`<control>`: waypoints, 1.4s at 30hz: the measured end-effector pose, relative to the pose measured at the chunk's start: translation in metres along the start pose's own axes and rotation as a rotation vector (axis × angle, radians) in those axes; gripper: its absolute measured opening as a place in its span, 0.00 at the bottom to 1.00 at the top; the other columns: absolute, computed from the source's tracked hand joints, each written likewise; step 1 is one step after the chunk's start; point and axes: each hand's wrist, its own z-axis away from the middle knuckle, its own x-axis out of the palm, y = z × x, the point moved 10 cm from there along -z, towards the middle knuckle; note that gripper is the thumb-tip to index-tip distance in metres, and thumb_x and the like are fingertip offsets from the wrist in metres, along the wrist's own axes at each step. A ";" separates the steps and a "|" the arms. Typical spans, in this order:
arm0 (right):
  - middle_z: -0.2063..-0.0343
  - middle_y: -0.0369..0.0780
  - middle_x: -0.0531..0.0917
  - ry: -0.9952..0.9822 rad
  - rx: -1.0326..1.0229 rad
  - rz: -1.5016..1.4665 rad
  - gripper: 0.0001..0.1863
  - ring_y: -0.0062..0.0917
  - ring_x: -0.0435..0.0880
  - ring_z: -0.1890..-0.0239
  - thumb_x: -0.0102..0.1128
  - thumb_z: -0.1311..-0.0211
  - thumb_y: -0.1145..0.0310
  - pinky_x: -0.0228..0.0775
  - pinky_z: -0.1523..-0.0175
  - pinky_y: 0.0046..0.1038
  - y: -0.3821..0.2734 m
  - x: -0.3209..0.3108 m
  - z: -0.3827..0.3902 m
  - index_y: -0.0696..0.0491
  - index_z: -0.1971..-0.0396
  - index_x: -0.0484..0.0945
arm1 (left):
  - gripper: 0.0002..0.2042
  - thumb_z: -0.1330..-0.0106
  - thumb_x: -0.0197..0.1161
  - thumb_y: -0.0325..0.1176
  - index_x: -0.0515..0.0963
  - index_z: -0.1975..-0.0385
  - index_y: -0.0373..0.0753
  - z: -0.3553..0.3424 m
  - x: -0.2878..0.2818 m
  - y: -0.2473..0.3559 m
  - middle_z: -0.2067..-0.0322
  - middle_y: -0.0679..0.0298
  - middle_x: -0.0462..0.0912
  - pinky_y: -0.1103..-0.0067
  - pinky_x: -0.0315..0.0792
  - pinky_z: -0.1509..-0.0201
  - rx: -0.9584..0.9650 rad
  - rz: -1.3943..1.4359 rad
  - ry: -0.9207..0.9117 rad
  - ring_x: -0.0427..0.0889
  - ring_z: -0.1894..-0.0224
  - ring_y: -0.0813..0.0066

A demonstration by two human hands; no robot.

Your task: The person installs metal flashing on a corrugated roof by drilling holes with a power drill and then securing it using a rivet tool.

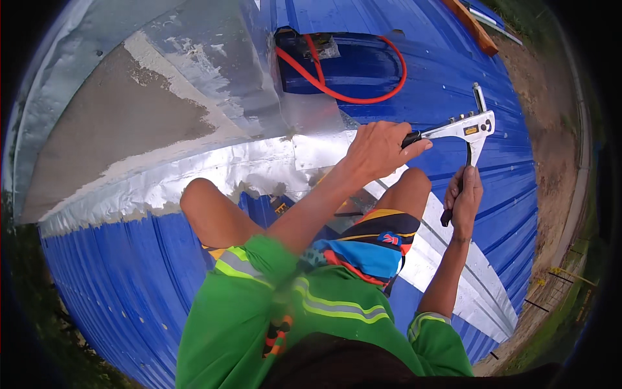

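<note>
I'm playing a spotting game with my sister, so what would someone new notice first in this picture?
Probably the silver hand tool right of centre, its handles spread apart, one in the left hand and one in the right hand. Next might be the bright red cord looping near the top middle, then the ribbed blue sheeting spreading around the person.

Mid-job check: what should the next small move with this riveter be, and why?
Probably ease the left hand and right hand toward each other, bringing the handles of the hand riveter together: they stand spread wide, with one hand on each. Whether a rivet is loaded is too small to tell, so I'd do it gently.
</note>
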 end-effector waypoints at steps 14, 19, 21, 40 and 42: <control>0.70 0.43 0.82 -0.371 0.215 0.090 0.20 0.23 0.81 0.64 0.47 0.29 0.56 0.72 0.55 0.25 0.153 0.148 0.007 0.60 0.57 0.77 | 0.16 0.49 0.76 0.37 0.76 0.71 0.36 0.112 -0.287 -0.012 0.82 0.67 0.69 0.81 0.60 0.74 -0.111 -0.499 0.391 0.65 0.78 0.80; 0.67 0.48 0.84 -0.968 0.462 0.512 0.21 0.34 0.84 0.64 0.50 0.31 0.54 0.76 0.56 0.32 0.257 0.232 0.117 0.59 0.58 0.77 | 0.14 0.49 0.75 0.31 0.73 0.75 0.36 0.252 -0.367 -0.022 0.81 0.70 0.68 0.82 0.57 0.74 -0.437 -0.796 0.527 0.62 0.78 0.82; 0.65 0.50 0.84 -1.042 0.248 0.711 0.21 0.38 0.85 0.64 0.50 0.31 0.53 0.77 0.56 0.34 0.261 0.244 0.133 0.58 0.56 0.77 | 0.14 0.48 0.76 0.32 0.73 0.76 0.36 0.294 -0.369 -0.040 0.82 0.70 0.68 0.82 0.57 0.75 -0.528 -0.832 0.532 0.62 0.78 0.82; 0.58 0.41 0.75 -0.849 -0.569 1.201 0.22 0.33 0.74 0.51 0.58 0.42 0.63 0.64 0.45 0.35 0.317 0.327 0.131 0.50 0.47 0.71 | 0.21 0.33 0.61 0.51 0.78 0.56 0.36 0.541 -0.142 -0.319 0.65 0.58 0.84 0.68 0.74 0.56 -1.517 -0.531 0.487 0.83 0.61 0.63; 0.56 0.41 0.75 -0.926 -0.583 1.198 0.23 0.33 0.74 0.51 0.57 0.41 0.65 0.65 0.45 0.33 0.305 0.331 0.130 0.51 0.44 0.69 | 0.21 0.33 0.60 0.51 0.77 0.55 0.37 0.546 -0.132 -0.326 0.64 0.58 0.84 0.68 0.74 0.55 -1.519 -0.418 0.483 0.83 0.60 0.64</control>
